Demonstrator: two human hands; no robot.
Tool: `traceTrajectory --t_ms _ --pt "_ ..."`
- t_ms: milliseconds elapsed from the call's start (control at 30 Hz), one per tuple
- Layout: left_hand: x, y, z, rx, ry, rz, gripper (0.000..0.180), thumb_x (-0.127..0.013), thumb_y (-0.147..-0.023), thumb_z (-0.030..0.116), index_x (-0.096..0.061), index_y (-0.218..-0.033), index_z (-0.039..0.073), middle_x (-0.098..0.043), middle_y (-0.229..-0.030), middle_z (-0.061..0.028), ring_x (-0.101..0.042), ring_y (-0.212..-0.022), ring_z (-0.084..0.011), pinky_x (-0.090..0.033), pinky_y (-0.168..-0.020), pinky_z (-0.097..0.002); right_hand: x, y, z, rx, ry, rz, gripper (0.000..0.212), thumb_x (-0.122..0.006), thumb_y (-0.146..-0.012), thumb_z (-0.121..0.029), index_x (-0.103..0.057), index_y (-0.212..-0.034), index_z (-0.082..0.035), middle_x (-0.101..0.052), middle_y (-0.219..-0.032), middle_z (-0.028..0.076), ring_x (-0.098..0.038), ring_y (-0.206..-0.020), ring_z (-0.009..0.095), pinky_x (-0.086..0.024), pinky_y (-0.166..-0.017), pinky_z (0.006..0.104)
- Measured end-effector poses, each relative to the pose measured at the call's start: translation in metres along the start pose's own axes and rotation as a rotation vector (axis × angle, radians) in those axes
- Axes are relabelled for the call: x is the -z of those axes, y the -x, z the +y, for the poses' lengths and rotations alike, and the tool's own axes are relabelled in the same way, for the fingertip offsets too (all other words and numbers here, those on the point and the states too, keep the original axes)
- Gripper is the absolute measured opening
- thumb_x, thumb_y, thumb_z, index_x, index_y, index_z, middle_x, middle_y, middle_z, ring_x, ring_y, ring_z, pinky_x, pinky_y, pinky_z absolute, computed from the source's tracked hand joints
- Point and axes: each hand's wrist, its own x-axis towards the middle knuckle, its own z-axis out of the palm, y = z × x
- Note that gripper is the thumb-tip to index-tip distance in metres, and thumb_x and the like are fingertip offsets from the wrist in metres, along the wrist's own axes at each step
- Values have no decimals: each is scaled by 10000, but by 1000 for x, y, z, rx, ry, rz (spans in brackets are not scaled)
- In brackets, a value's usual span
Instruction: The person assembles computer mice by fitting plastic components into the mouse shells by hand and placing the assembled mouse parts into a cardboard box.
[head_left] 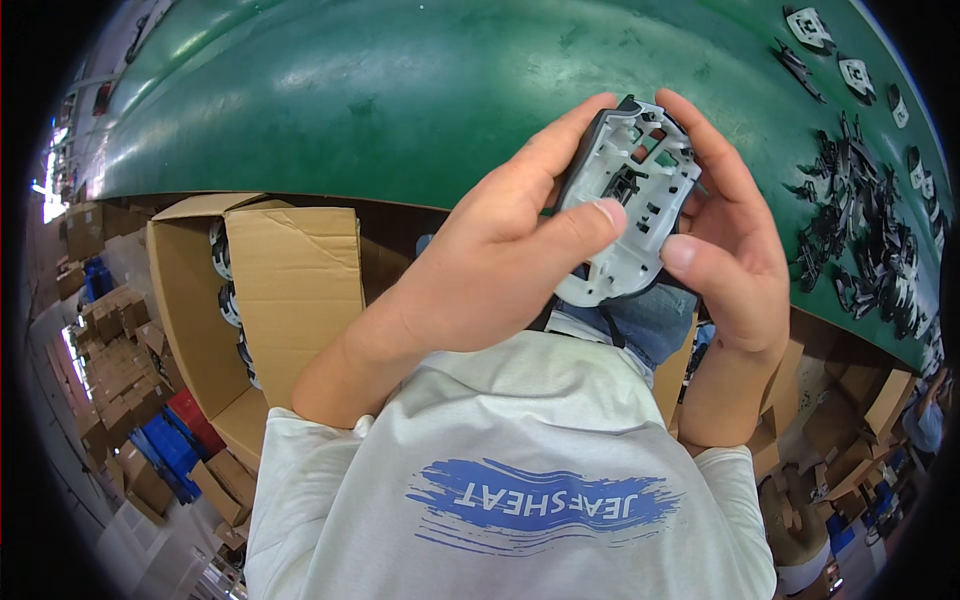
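Between my hands, over the near edge of the green table, is a plastic mouse shell (655,188), its hollow white inside facing up and black trim along its sides. Posts, slots and small black parts show inside it. My left hand (500,245) grips the left side, its thumb pressing on the inner face and its fingers mostly hidden behind. On the other side my right hand (738,240) wraps the right edge, with the thumb near the lower right corner and a fingertip at the top. The shell is tilted, its far end pointing away from me.
Black plastic trim pieces (860,210) lie heaped on the right of the green table (400,110), with white shells (808,28) beyond. An open cardboard box (295,290) holding more shells stands at the left below the table edge. More boxes (120,350) are stacked farther left.
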Motion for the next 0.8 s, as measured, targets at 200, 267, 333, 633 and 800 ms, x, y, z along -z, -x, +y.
traceTrajectory --t_ms 200,267,333,633,800 --pt "10 -4 -1 18 103 -30 622 -538 -1119 226 -365 -1662 -23 -576 -1555 -157 -594 -1399 -216 -473 -1173 -357 7 -4 -4 -51 26 -34 918 -770 -847 -208 -408 -1645 66 -618 -1495 197 -611 -1375 270 -449 -1199 410" --pt "9 -8 -8 64 119 -43 607 -503 -1150 302 -383 -1653 -15 -567 -1573 -159 -590 -1414 -233 -475 -1182 -375 6 -3 -4 12 18 13 903 -777 -857 -199 -414 -1639 69 -599 -1531 207 -606 -1400 276 -447 -1208 415" --pt "0 -8 -26 12 596 51 640 -342 -1192 498 -419 -1641 48 -606 -1531 -114 -613 -1376 -235 -532 -1116 -381 -6 -10 10 131 -73 -28 806 -751 -916 -107 -427 -1636 54 -607 -1537 196 -623 -1371 247 -476 -1181 406" --pt "101 34 4 -83 310 48 718 -403 -1167 535 -265 -1708 83 -503 -1605 -240 -698 -1102 -397 -613 -712 -438 54 -32 20 425 847 -113 501 -722 -995 -177 -637 -1466 -31 -628 -1474 205 -649 -1311 367 -547 -1083 432" --pt "250 131 49 -474 136 451 663 -505 -1163 427 -357 -1675 33 -408 -1708 -180 -555 -1413 -347 -527 -1074 -429 136 11 5 258 1214 522 311 -738 -993 -131 -754 -1294 -57 -769 -1050 136 -741 -885 293 -597 -800 389"
